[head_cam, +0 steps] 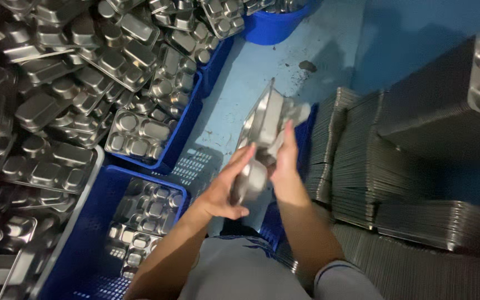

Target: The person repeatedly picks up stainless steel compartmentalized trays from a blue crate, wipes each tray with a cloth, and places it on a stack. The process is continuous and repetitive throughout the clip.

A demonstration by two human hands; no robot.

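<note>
Right now we hold one steel compartment tray [263, 125] on edge between both hands, above the gap between the crates and the stacks. Our left hand [230, 189] is curled shut around the tray's lower end, and our right hand [285, 164] is closed on a grey cloth [294, 114] pressed flat against the tray's face, fingers extended along it. We judge the step in hand to be wiping this tray (motion blur hides how far the cloth has covered it). The next move would call for a firm hold on the lower edge while the cloth sweeps each recess, then a level set-down among like trays.

To our left, a blue crate [93, 233] holds a few trays lying face up in its bottom. Beyond it, a second blue crate [181, 139] is heaped over its rim with jumbled trays [84, 61], many of them bottom up. A blue tub [273, 28] at the far edge also holds trays. On our right, nested trays stand in tight stacks [373, 166] on the blue floor [284, 66].
</note>
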